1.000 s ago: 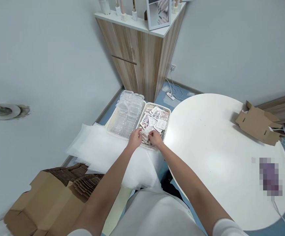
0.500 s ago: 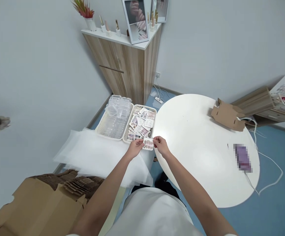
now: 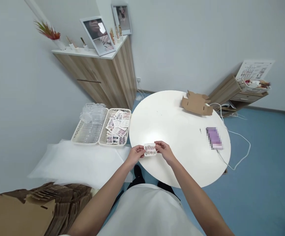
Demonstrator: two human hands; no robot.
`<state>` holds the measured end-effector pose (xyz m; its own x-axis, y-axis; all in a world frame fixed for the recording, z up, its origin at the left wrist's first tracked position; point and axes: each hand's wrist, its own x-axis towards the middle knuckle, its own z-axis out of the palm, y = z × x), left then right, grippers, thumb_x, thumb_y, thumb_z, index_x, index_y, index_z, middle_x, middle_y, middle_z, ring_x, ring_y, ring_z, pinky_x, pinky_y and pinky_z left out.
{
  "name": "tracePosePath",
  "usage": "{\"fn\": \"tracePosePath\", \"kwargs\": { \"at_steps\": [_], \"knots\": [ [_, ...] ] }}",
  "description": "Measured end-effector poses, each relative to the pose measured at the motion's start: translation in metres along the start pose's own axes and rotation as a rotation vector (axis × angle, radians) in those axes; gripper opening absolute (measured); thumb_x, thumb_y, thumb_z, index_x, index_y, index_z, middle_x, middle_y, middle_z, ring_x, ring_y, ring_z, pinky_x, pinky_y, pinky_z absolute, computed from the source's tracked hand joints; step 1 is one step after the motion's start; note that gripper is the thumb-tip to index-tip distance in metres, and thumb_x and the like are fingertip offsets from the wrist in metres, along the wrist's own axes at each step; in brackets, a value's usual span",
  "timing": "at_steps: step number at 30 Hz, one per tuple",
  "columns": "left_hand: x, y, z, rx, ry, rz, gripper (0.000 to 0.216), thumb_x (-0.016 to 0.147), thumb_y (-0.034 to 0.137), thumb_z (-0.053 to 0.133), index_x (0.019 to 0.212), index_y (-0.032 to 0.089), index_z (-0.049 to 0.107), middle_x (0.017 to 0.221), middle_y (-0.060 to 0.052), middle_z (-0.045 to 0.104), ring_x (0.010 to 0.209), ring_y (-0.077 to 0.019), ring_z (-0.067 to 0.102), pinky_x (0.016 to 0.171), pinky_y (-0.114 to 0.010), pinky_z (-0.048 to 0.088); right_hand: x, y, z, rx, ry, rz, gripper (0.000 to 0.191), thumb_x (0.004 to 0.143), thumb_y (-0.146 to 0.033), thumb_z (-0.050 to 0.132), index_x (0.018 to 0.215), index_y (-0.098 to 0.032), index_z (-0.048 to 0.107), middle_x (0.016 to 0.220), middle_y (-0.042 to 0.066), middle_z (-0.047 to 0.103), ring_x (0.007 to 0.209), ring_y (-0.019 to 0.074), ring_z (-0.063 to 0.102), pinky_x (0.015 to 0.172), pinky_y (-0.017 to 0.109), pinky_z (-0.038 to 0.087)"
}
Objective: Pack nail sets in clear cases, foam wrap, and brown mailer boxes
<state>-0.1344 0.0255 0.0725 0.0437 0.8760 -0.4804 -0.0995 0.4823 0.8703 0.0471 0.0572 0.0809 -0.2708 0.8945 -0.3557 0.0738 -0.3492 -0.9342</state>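
Note:
A small white card of press-on nails point(image 3: 150, 149), set in rows, is held level between my two hands over the near left edge of the round white table point(image 3: 181, 157). My left hand point(image 3: 135, 154) pinches its left edge. On the opposite edge, the fingers of my right hand point(image 3: 165, 151) are closed. To the left, a cream basket point(image 3: 101, 137) holds a heap of similar nail cards point(image 3: 117, 124). Beside it another basket point(image 3: 75, 137) is filled with clear plastic boxes point(image 3: 92, 119).
An unfolded cardboard box point(image 3: 197, 103) lies at the table's back, with a blurred purple device point(image 3: 214, 138) and its white cable at the right. White foam sheets point(image 3: 75, 164) and stacked flat cardboard point(image 3: 58, 203) sit at left. A wooden cabinet point(image 3: 95, 75) stands behind the baskets.
My view has turned right. Both hands have carried the nail card from beside the basket to above the round table's edge, keeping hold of it.

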Motion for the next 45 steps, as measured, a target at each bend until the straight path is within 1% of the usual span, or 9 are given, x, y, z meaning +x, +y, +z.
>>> {"fn": "tracePosePath", "kwargs": {
  "at_steps": [3,5,11,14,18,26,32,37,45],
  "knots": [
    [-0.006,-0.003,0.042,-0.007,-0.001,-0.017,0.032,0.062,0.036,0.064,0.083,0.013,0.057,0.065,-0.001,0.058,0.053,-0.0071,0.052,0.055,-0.023,0.045,-0.03,0.007,-0.045,-0.002,-0.124,-0.022,0.051,0.067,-0.03,0.06,0.116,-0.026,0.046,0.099,0.004,0.049,0.071,0.0097,0.054,0.067,0.028,0.045],
    [-0.009,-0.006,0.071,0.018,-0.008,-0.009,0.035,0.064,0.036,0.063,0.089,0.013,0.056,0.064,0.0,0.057,0.053,-0.0072,0.052,0.055,-0.023,0.045,-0.049,0.014,-0.074,-0.011,-0.185,-0.029,0.065,0.064,-0.024,0.062,0.124,-0.03,0.037,0.1,0.003,0.046,0.069,0.0085,0.053,0.066,0.028,0.045],
    [-0.012,-0.012,0.149,0.188,-0.072,0.115,0.048,0.07,0.033,0.057,0.114,0.016,0.047,0.067,0.001,0.054,0.057,-0.0082,0.052,0.059,-0.025,0.045,-0.088,0.034,-0.141,-0.086,-0.065,-0.039,0.066,0.066,-0.021,0.06,0.126,-0.028,0.033,0.082,-0.002,0.047,0.065,0.0082,0.052,0.068,0.029,0.045],
    [-0.018,-0.008,0.17,0.316,-0.165,0.19,0.05,0.072,0.033,0.056,0.119,0.019,0.045,0.08,-0.002,0.055,0.068,-0.0096,0.054,0.067,-0.026,0.045,-0.1,0.037,-0.162,-0.099,-0.02,-0.046,0.065,0.066,-0.022,0.06,0.125,-0.027,0.034,0.077,-0.002,0.049,0.065,0.0096,0.052,0.067,0.029,0.045],
    [-0.026,-0.004,0.18,0.526,-0.267,0.313,0.071,0.066,0.029,0.064,0.128,0.026,0.032,0.093,-0.002,0.054,0.076,-0.0111,0.054,0.076,-0.03,0.044,-0.109,0.035,-0.177,-0.123,-0.004,-0.084,0.064,0.066,-0.024,0.061,0.124,-0.027,0.035,0.074,-0.002,0.052,0.066,0.0114,0.052,0.071,0.031,0.044],
    [-0.022,-0.014,0.173,0.623,-0.24,0.333,0.064,0.069,0.029,0.06,0.127,0.027,0.033,0.086,0.0,0.053,0.068,-0.0098,0.054,0.076,-0.031,0.045,-0.11,0.04,-0.179,-0.159,-0.065,-0.124,0.067,0.066,-0.024,0.06,0.127,-0.028,0.033,0.077,-0.001,0.053,0.07,0.012,0.051,0.073,0.032,0.044],
    [-0.017,-0.016,0.149,0.637,-0.228,0.38,0.062,0.072,0.028,0.057,0.128,0.028,0.032,0.084,0.001,0.052,0.066,-0.0087,0.052,0.075,-0.03,0.045,-0.094,0.038,-0.158,-0.202,-0.04,-0.13,0.062,0.066,-0.023,0.059,0.124,-0.029,0.036,0.082,-0.001,0.05,0.063,0.0094,0.048,0.069,0.03,0.044],
    [-0.006,-0.017,0.11,0.684,-0.173,0.402,0.061,0.072,0.023,0.056,0.127,0.029,0.032,0.093,-0.002,0.049,0.068,-0.0098,0.051,0.072,-0.03,0.045,-0.066,0.04,-0.118,-0.236,-0.024,-0.113,0.06,0.067,-0.021,0.056,0.123,-0.029,0.036,0.084,-0.002,0.049,0.059,0.0079,0.046,0.065,0.027,0.044],
    [0.02,-0.036,0.023,0.712,0.04,0.311,0.058,0.068,0.015,0.054,0.123,0.024,0.038,0.095,-0.003,0.049,0.071,-0.0114,0.051,0.072,-0.031,0.046,-0.001,0.048,-0.029,-0.41,-0.061,-0.056,0.063,0.066,-0.015,0.054,0.125,-0.028,0.034,0.086,-0.002,0.051,0.058,0.0072,0.046,0.064,0.026,0.043]
  ]
}}
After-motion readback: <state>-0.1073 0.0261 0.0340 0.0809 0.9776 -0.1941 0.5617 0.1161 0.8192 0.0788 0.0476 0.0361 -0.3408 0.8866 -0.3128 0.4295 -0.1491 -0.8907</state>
